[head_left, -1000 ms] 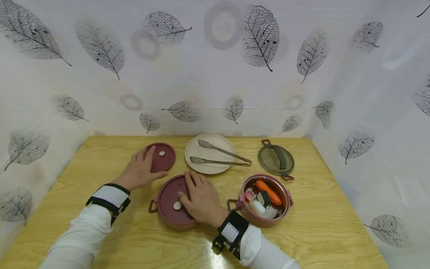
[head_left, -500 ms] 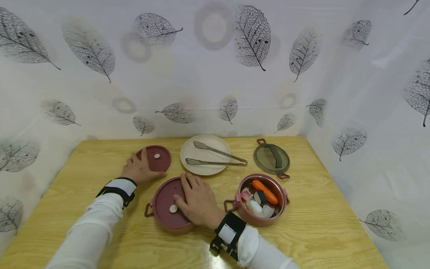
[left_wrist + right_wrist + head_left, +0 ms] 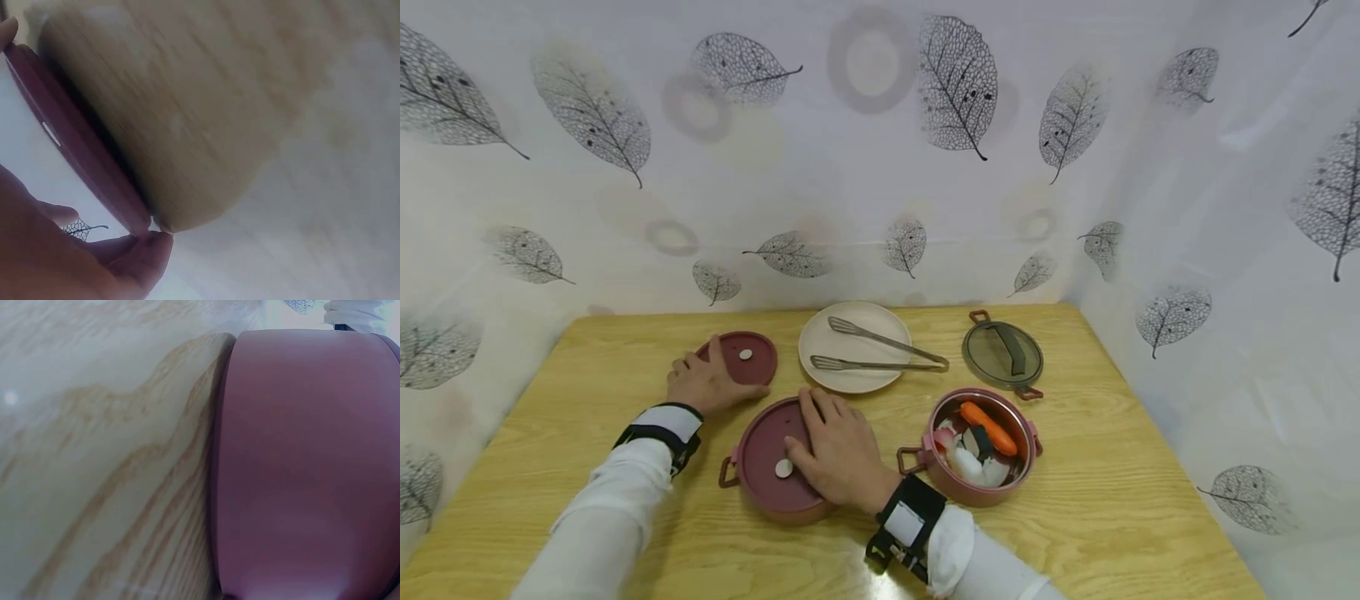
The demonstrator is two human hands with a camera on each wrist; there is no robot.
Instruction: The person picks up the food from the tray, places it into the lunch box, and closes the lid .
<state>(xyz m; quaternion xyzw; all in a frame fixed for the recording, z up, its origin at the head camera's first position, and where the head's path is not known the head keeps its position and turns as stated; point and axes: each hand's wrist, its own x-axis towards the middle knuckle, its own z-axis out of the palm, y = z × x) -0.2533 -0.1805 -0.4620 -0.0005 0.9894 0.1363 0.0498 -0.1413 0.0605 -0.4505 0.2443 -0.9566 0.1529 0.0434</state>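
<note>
At the back left, my left hand (image 3: 706, 385) spans a small maroon round lid (image 3: 758, 367) with a pale knob. The left wrist view shows fingertips on opposite edges of that lid (image 3: 81, 137), which lies low over the wood. My right hand (image 3: 844, 454) rests on the right side of a covered maroon pot (image 3: 786, 512), fingers stretched over the far rim and thumb beside the knob (image 3: 784, 468). Only the pot's smooth side (image 3: 306, 462) fills the right wrist view, so most of the right hand is hidden there.
A cream plate (image 3: 816, 333) bears metal tongs (image 3: 887, 337). To the right is an uncovered pot (image 3: 973, 493) holding a carrot (image 3: 988, 427) and other food pieces. Behind it lies a glass lid (image 3: 981, 354). A patterned sheet (image 3: 850, 183) borders the wooden table (image 3: 1097, 500).
My left hand has come down onto the small lid, its fingers now at the edge. The right hand stays on the covered pot. The head view has shifted slightly.
</note>
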